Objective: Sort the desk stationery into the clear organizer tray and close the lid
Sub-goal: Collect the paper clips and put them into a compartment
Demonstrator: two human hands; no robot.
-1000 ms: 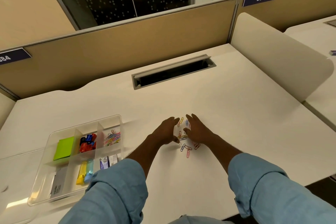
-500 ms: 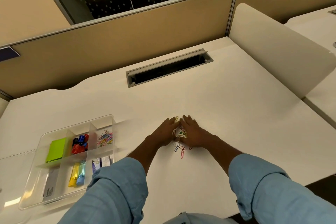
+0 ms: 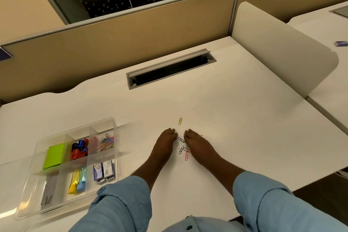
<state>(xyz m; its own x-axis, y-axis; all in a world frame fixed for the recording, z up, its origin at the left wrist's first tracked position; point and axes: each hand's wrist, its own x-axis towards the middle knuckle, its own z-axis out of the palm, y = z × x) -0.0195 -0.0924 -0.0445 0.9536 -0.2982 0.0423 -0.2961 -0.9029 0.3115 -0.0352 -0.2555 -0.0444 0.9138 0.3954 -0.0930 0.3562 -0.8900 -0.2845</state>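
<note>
Loose coloured paper clips lie in a small cluster on the white desk. My left hand and my right hand rest on either side of the cluster, fingers curled down onto the clips at its edges. What they hold underneath is hidden. One yellow clip lies alone just beyond my fingertips. At the left stands the clear organizer tray, lid off, holding green sticky notes, binder clips, more paper clips, two highlighters and small staple boxes.
A clear flat sheet, perhaps the lid, lies under the tray's left side. A grey cable slot is set into the desk's far side before the tan partition. A white side divider bounds the right. The desk's front edge runs near my right sleeve.
My hands swept the scattered clips together, then drew back toward me and parted slightly. One yellow clip was left behind beyond the fingertips. The view tilted down a little.
</note>
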